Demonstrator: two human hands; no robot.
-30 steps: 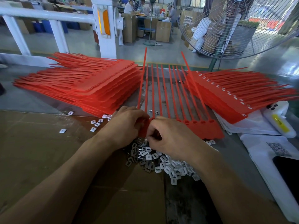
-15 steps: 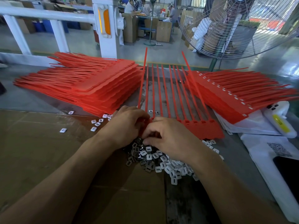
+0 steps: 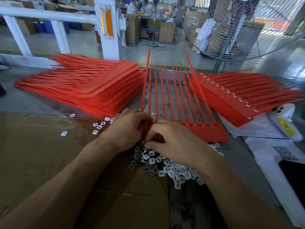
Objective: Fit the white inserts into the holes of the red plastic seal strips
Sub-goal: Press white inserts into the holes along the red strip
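- Strip point(image 3: 204, 129) lies beyond the insert pile point(image 3: 165, 164).
- Left hand point(image 3: 127, 128) grips the strip's left end; right hand point(image 3: 175, 141) curls there, pinch contents hidden.
- Likely step: seating an insert. Next: press flush, move rightwards.

head cam | looks forward-down | close over hands point(image 3: 158, 139) | single view

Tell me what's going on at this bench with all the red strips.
A person is fitting small white inserts, piled under the wrists, into a row of joined red seal strips lying straight ahead. Both the left hand and right hand are bunched at the row's left end, fingers curled; what they pinch is hidden. The holes toward the right end look empty. A stack of strips lies left; another stack with white inserts showing lies right.
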